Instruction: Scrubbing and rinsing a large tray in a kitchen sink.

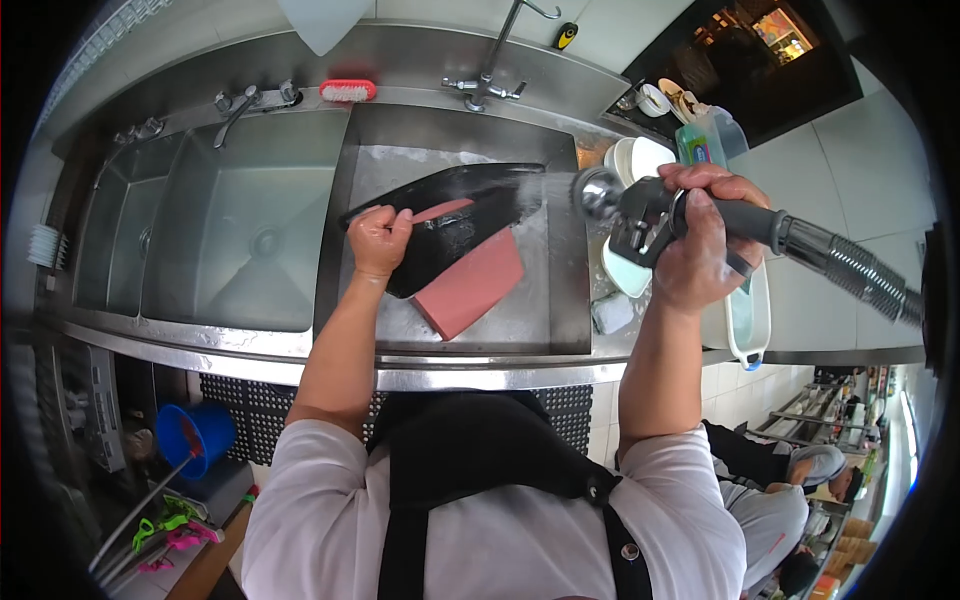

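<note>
My right hand (697, 247) is wrapped around the grip of a pre-rinse spray gun (637, 217) on a ribbed metal hose (847, 259). Water sprays leftward from its round head over a wet black tray or board (457, 251). At the tray's left end, my left hand (380, 241) is closed on its edge. A thin pink strip (450, 210) shows beside that thumb; whether the hand also holds it cannot be told. A pink rectangular slab (476, 285) lies at the tray's lower right, in the shallow steel sink basin (566, 300).
Left are deeper steel basins (247, 225). A red scrub brush (347, 91) and a faucet (484, 90) stand behind. White dishes (637, 157), a grey-white sponge or cloth (613, 313) and a white container (750, 322) sit right. A blue bucket (195, 439) is lower left; people (772, 487) are lower right.
</note>
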A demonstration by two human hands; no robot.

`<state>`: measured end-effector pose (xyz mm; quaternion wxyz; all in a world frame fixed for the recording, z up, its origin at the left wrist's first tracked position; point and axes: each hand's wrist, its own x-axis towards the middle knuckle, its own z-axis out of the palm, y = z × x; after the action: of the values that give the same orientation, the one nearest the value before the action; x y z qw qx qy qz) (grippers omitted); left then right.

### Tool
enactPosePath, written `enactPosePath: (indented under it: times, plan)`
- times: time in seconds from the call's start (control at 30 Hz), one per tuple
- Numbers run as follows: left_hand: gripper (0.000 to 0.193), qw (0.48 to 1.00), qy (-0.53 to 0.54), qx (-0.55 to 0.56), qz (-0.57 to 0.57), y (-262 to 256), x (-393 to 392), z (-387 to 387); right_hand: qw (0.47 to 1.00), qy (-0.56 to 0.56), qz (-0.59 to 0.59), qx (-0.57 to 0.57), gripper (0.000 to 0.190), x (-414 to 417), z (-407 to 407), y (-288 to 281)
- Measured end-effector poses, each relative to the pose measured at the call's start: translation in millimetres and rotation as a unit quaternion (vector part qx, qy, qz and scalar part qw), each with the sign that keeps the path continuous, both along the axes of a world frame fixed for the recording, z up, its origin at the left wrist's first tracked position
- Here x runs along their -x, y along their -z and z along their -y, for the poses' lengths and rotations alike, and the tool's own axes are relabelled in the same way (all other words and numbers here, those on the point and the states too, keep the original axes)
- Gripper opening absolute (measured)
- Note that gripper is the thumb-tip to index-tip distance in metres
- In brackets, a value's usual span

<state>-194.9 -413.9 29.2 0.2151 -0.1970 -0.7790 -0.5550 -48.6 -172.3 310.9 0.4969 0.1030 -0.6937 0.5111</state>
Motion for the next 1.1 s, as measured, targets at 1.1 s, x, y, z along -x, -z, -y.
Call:
enactPosePath:
  times: [1.1]
  plan:
    - [0.064, 0.916, -0.106, -0.021, 0.387, 81.8, 0.4, 11.0, 0.974, -0.190, 0.022, 0.122, 0.019, 0.7, 62.5, 21.5]
